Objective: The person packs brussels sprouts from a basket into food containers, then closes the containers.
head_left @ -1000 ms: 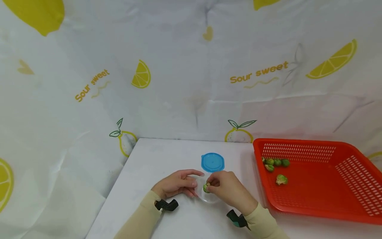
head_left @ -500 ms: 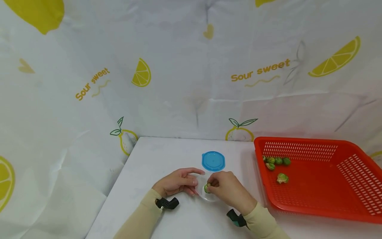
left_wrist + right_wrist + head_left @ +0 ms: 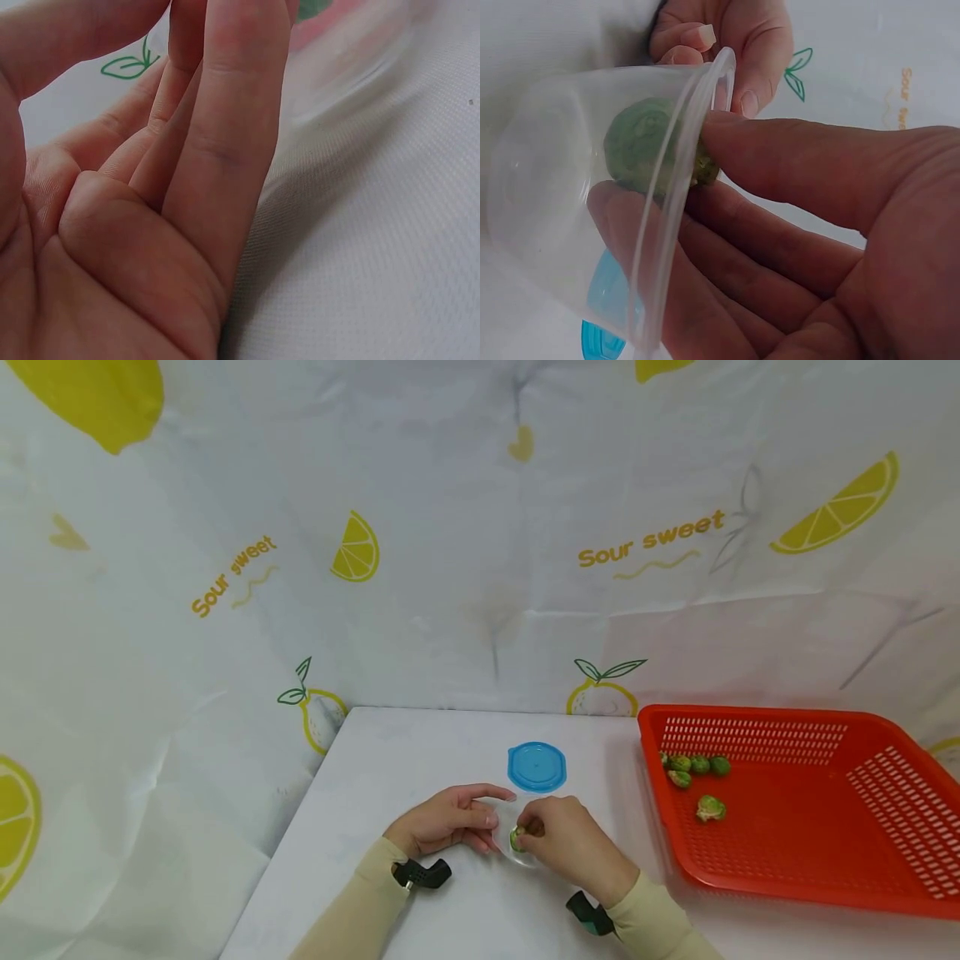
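Sprout (image 3: pixel 517 838) is pinched between fingers of right hand (image 3: pixel 576 845) inside clear tub (image 3: pixel 544 172), left hand (image 3: pixel 448 820) gripping its rim; placing step, I judge, with release called for next.

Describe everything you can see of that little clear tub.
The clear tub looks like thin, see-through plastic, roundish, with a ridged rim and open top. It is at a white table, nearer than a blue lid; whether its base rests flat is unclear. The left hand holds its side; the right hand reaches inside, pinching a Brussels sprout.
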Tool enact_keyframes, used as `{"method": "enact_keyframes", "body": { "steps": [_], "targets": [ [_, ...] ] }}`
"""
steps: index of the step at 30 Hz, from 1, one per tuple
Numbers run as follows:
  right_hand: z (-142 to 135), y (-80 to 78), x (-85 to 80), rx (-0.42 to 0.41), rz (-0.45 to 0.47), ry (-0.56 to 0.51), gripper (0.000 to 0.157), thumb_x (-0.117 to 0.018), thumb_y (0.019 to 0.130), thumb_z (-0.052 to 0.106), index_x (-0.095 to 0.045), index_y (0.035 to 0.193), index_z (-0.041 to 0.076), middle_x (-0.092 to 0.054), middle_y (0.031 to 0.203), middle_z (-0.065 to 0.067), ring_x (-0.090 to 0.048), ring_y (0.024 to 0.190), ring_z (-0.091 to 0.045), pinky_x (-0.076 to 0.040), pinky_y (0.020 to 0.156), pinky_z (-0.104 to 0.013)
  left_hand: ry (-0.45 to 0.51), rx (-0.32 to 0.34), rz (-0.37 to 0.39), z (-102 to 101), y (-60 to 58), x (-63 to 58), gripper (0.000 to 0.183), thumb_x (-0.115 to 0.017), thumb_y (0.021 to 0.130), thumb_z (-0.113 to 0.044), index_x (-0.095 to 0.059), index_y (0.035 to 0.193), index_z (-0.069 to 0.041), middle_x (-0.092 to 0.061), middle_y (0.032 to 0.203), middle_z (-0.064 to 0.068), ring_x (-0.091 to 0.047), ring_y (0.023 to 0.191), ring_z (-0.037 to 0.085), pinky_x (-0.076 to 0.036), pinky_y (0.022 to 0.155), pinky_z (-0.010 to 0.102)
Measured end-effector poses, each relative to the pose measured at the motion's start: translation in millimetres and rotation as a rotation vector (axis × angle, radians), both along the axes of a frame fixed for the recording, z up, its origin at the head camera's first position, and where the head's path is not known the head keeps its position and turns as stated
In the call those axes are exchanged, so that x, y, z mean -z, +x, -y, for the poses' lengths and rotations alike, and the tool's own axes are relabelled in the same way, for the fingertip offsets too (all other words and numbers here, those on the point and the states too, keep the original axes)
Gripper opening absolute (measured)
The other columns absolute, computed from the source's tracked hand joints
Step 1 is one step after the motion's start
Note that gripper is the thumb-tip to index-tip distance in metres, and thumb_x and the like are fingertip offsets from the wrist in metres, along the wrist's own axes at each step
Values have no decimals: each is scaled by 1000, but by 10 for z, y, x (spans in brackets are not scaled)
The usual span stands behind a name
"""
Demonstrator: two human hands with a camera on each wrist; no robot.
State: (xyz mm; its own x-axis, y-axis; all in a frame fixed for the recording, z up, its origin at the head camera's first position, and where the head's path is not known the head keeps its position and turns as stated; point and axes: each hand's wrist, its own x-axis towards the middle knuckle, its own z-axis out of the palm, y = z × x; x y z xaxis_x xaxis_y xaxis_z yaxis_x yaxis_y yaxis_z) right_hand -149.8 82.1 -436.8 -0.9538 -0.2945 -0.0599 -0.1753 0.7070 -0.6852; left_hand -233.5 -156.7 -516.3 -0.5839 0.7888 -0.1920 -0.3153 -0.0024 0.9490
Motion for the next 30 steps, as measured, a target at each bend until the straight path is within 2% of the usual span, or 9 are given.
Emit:
{"method": "enact_keyframes", "body": {
  "steps": [10, 15, 19, 22, 27, 30],
  "targets": [
    [-12, 23, -1, 4, 3, 10, 12, -84, 91, 10, -81, 99, 3, -78, 87, -1, -70, 80, -14, -67, 77, -40, -3, 8, 9, -16, 2, -2, 55, -70, 105, -13, -52, 157, -9, -78, 97, 2, -80, 87, 16, -68, 83, 33],
    [-42, 39, -93, 6, 20, 5, 13, -84, 93, 12, -82, 104, 5, -79, 92, 0, -71, 84, -14, -68, 80, -40, -7, -2, -2, 9, -7, 25, 53, -69, 105, -12, -53, 156, -8, -79, 98, 3, -80, 89, 18, -68, 84, 33],
    [-182, 96, -291, 16, 42, 17, 17, -84, 94, 17, -82, 109, 8, -79, 96, 2, -71, 87, -12, -68, 81, -38, -16, -12, -8, -5, 1, 40, 53, -69, 106, -11, -53, 156, -8, -79, 98, 4, -81, 90, 19, -68, 83, 31],
    [-380, 134, -506, 5, 35, 54, 17, -85, 95, 20, -82, 110, 13, -79, 98, 5, -70, 89, -11, -67, 81, -35, -31, -24, -9, -2, 15, 42, 53, -69, 105, -12, -53, 156, -10, -79, 97, 4, -81, 90, 20, -68, 83, 31],
    [-897, 117, -872, -57, -41, 109, 17, -83, 96, 23, -81, 112, 17, -78, 99, 8, -71, 91, -8, -66, 82, -30, -56, -38, -7, -2, 19, 38, 53, -71, 105, -13, -55, 156, -12, -78, 94, 4, -82, 91, 22, -68, 84, 32],
    [-1244, 46, -1008, -85, -73, 132, 19, -83, 97, 24, -81, 115, 19, -78, 103, 9, -72, 95, -8, -64, 83, -27, -59, -36, -2, -18, 15, 34, 53, -70, 105, -12, -55, 156, -13, -78, 93, 3, -82, 91, 22, -68, 85, 31]
  ]
}}
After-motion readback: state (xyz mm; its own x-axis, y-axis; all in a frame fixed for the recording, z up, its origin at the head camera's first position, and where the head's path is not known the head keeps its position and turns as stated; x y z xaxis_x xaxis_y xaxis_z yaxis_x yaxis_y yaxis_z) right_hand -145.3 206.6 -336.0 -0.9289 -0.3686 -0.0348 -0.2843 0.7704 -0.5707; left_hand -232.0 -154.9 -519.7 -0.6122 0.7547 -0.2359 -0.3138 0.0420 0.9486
